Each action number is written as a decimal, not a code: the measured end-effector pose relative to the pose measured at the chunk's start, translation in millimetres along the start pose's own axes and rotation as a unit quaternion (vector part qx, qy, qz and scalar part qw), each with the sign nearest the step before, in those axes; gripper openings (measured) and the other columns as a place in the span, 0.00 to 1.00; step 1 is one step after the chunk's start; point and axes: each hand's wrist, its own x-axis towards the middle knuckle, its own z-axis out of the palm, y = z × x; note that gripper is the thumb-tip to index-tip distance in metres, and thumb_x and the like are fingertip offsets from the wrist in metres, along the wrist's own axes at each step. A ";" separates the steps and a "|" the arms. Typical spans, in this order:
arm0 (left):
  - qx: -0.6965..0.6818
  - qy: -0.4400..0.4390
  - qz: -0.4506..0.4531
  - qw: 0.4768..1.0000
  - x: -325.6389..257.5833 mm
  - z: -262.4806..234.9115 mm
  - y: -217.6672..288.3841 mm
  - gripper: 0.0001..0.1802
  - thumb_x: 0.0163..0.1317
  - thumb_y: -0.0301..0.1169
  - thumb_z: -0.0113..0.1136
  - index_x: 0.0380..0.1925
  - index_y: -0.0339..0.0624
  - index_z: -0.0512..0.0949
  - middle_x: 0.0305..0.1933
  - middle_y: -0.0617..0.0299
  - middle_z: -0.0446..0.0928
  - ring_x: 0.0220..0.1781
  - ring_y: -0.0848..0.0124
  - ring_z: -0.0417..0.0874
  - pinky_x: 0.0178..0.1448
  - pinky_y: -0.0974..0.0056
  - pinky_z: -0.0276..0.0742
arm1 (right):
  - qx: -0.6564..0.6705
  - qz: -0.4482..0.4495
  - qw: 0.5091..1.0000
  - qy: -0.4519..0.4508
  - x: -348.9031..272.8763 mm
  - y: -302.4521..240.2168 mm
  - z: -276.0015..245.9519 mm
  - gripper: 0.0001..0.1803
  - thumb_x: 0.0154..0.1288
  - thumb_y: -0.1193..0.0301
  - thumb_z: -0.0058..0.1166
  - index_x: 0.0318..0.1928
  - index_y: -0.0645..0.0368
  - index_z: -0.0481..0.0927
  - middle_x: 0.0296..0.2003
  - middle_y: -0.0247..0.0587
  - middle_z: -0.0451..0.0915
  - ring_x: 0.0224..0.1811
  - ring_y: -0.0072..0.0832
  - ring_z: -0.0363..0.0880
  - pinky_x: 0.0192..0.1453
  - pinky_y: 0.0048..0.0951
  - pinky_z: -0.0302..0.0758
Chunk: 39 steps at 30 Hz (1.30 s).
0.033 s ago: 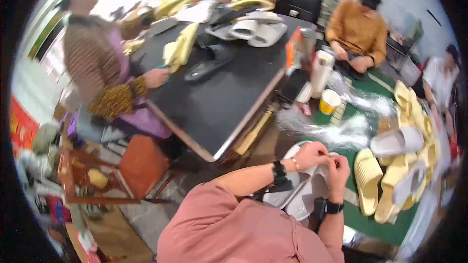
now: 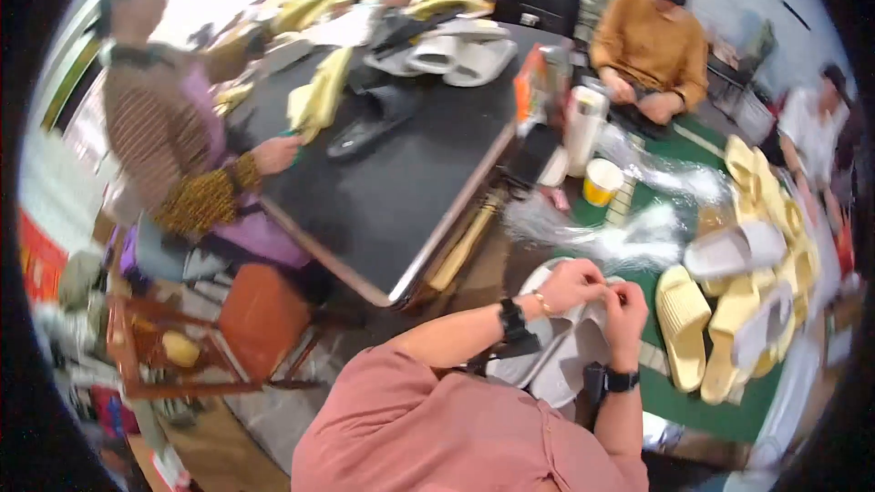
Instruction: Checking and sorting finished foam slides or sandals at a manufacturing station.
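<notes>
A pair of pale grey slippers (image 2: 563, 372) lies in front of my body, partly covered by my arms. Above their far ends, my left hand (image 2: 574, 286) and my right hand (image 2: 625, 317) come together, the fingertips of each closed in a pinch. Whatever sits between the fingers is too small or hidden to name. Dark bands with small boxes circle both wrists. Right of my right hand, a yellow ribbed slipper (image 2: 681, 319) rests on the green tabletop (image 2: 702, 415).
More yellow slippers (image 2: 740, 328) and a grey slipper (image 2: 735, 251) pile up at the right. Beyond my hands are clear plastic bags (image 2: 629, 241), a yellow-white paper cup (image 2: 602, 184) and a black table (image 2: 392, 219). A person (image 2: 164, 118) holds scissors at left; another (image 2: 652, 59) sits opposite.
The whole view has shifted slightly, so the surroundings appear a little farther left. Both my hands stay pinched together over the slippers.
</notes>
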 end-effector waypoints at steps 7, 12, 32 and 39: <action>0.043 -0.057 -0.004 0.997 -1.9 -12.8 4.8 0.09 0.58 0.29 0.67 0.34 0.34 0.82 0.35 0.59 0.82 0.35 0.75 0.81 0.40 0.68 0.78 | 0.017 0.008 1.000 -0.005 0.9 -19.7 1.5 0.03 0.56 0.77 0.57 0.31 0.65 0.78 0.34 0.48 0.79 0.34 0.40 0.79 0.40 0.33 0.76; 0.053 -0.071 -0.015 0.996 -1.1 -9.5 16.1 0.08 0.58 0.28 0.66 0.34 0.33 0.82 0.35 0.61 0.82 0.35 0.76 0.81 0.40 0.69 0.77 | 0.010 0.018 1.000 0.000 -0.9 -20.6 -3.0 0.04 0.56 0.76 0.56 0.32 0.65 0.79 0.33 0.48 0.78 0.32 0.39 0.79 0.39 0.34 0.76; 0.039 -0.019 -0.053 0.998 2.2 -20.0 21.8 0.09 0.58 0.30 0.66 0.35 0.35 0.83 0.34 0.60 0.83 0.36 0.76 0.82 0.42 0.69 0.79 | 0.070 0.030 0.996 0.035 -1.2 -8.1 -0.4 0.03 0.61 0.76 0.56 0.34 0.65 0.79 0.32 0.41 0.79 0.31 0.28 0.78 0.39 0.26 0.75; 0.103 0.000 -0.031 0.994 -3.8 -70.9 45.3 0.11 0.60 0.31 0.64 0.39 0.35 0.82 0.36 0.60 0.83 0.37 0.73 0.82 0.45 0.66 0.79 | 0.104 0.116 0.988 -0.011 -0.2 -8.9 -11.0 0.08 0.65 0.74 0.54 0.42 0.65 0.78 0.38 0.38 0.79 0.38 0.24 0.76 0.45 0.25 0.73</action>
